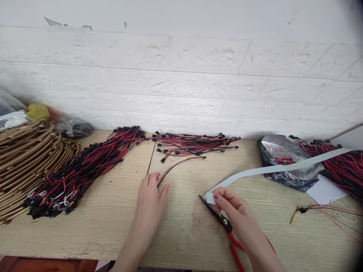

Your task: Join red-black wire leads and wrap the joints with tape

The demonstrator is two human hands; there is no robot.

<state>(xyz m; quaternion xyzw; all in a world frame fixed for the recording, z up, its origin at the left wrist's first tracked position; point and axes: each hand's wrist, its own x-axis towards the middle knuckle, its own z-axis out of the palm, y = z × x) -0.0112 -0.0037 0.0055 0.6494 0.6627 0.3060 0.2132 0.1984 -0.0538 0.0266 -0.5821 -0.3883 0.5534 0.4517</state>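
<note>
My left hand (151, 196) is over the middle of the table, its thumb apart from its fingers, beside the end of a red and black wire (181, 161). The fingertips touch or nearly touch that wire; I cannot tell which. Between thumb and index finger, my right hand (227, 202) pinches a small pale piece of tape (210, 198). Under this hand lie scissors (224, 223) with red handles, their dark tip pointing up and left. A long pale strip (255, 170) runs from beside the scissors' tip to the right.
Bundles of red and black wires lie at the left (93, 162), along the white brick wall (195, 141) and at the right (343, 166). Stacked wooden hoops (28, 155) stand far left. An open patterned bag (276, 151) sits at the right, near a loose connector (303, 209).
</note>
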